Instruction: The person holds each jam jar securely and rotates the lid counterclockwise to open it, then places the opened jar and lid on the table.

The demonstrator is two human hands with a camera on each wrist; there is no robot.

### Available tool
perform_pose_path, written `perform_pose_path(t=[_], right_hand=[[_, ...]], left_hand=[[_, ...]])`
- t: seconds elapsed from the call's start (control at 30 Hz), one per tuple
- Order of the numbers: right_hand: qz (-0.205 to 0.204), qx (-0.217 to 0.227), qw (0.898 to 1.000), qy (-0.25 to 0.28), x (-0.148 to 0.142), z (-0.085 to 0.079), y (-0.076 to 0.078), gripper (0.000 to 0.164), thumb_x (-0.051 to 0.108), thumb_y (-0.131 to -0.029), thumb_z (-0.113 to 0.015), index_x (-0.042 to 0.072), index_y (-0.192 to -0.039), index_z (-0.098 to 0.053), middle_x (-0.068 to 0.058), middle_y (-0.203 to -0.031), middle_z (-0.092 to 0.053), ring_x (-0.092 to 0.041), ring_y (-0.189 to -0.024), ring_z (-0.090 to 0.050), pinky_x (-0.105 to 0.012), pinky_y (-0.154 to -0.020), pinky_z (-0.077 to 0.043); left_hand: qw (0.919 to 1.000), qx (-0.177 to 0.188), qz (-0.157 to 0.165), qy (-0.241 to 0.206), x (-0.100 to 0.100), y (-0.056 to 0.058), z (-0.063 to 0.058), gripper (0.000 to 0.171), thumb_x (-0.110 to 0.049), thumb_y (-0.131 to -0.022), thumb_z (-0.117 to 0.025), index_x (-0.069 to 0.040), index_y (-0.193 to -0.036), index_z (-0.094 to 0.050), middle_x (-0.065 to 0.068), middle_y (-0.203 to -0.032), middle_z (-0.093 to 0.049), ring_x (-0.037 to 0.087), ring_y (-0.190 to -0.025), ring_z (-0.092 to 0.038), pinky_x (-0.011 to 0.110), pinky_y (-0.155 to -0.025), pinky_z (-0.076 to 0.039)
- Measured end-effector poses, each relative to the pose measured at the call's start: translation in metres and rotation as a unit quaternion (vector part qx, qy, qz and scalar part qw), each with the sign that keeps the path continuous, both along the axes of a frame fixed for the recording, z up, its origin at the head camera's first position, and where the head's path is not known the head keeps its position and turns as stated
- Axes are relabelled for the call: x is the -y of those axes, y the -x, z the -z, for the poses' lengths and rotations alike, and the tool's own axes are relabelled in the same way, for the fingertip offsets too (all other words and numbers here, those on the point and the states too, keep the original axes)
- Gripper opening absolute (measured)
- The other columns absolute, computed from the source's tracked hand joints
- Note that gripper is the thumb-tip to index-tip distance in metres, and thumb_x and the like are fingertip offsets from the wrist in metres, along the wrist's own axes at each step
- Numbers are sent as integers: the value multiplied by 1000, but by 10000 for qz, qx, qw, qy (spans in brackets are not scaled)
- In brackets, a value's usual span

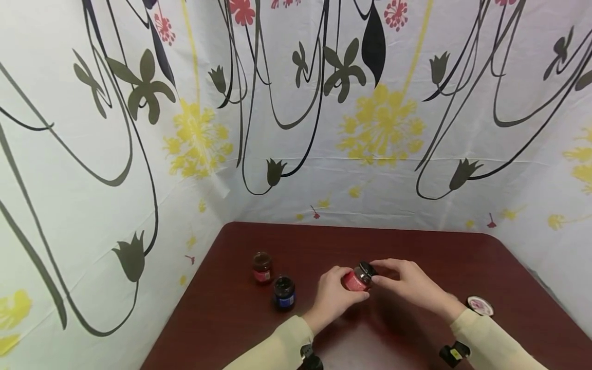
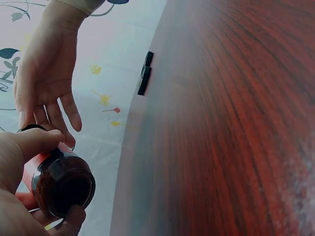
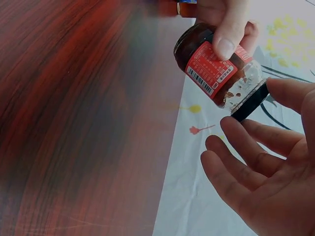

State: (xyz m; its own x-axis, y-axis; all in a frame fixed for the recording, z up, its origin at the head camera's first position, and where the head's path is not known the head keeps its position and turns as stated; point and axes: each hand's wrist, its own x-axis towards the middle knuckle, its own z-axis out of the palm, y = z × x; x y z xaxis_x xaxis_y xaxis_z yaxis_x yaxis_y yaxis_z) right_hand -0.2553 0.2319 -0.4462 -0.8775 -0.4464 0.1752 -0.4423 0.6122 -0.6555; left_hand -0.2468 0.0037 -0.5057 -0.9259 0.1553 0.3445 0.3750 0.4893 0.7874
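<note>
My left hand (image 1: 334, 295) grips a glass jar (image 3: 209, 66) with a red label and dark brown contents, holding it tilted above the table. The jar's black lid (image 3: 250, 101) sits at its mouth, which points toward my right hand (image 1: 409, 285). Thumb and fingertips of that hand pinch the lid's edge, while the other fingers (image 3: 229, 174) are spread beside it. In the left wrist view, the jar's dark glass base (image 2: 69, 187) faces the camera, and the lid is mostly hidden behind the left thumb.
On the left of the dark red table (image 1: 222, 318) stand a jar with a red label (image 1: 262, 268) and a jar with a blue label (image 1: 284, 294), both without lids. At the right lies a loose lid (image 1: 480, 306); the left wrist view shows two lids (image 2: 144, 81) there. Patterned cloth (image 1: 300, 133) hangs behind.
</note>
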Motion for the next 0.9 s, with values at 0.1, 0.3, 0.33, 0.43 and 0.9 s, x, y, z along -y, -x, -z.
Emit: perform_pose_path(t=[0.1, 0.3, 0.33, 0.43, 0.9], right_hand=[[-26, 17, 10000, 78, 2, 1, 2, 48, 48, -94, -68, 18, -131, -65, 7, -116, -69, -8, -101, -67, -28, -80, -55], [160, 114, 9997, 141, 11, 1, 2, 46, 51, -93, -68, 21, -127, -68, 6, -118, -68, -9, -103, -66, -28, -80, -54], [193, 154, 9996, 149, 12, 1, 2, 46, 52, -93, -67, 20, -127, -68, 5, -119, -68, -9, -103, -66, -29, -79, -54], [294, 201, 9993, 108, 16, 1, 2, 45, 53, -94, -65, 22, -126, -68, 6, -119, -68, -8, -102, -66, -29, -79, -53], [512, 418, 9971, 373, 24, 4, 5, 32, 55, -99, -56, 27, -107, -67, -5, -81, -67, -19, -72, -61, -32, -61, -51]], left_hand=[[10000, -63, -44, 45, 1, -1, -1, 55, -41, -68, -93, -18, -114, -73, -15, -91, -59, 2, -80, -57, 20, -69, -50], [9995, -201, -175, 181, 3, -5, 1, 54, -43, -68, -92, -19, -112, -73, -15, -91, -58, 3, -79, -55, 21, -68, -49], [9993, -227, -202, 209, 3, -6, 1, 54, -44, -68, -92, -19, -112, -72, -15, -90, -57, 3, -79, -55, 21, -68, -48], [9989, -302, -244, 252, 3, -8, 0, 53, -44, -68, -92, -19, -111, -72, -15, -90, -57, 2, -79, -54, 21, -68, -48], [9976, -480, -243, 439, 4, -17, -10, 50, -48, -68, -90, -20, -106, -72, -16, -86, -54, 1, -74, -52, 20, -64, -45]])
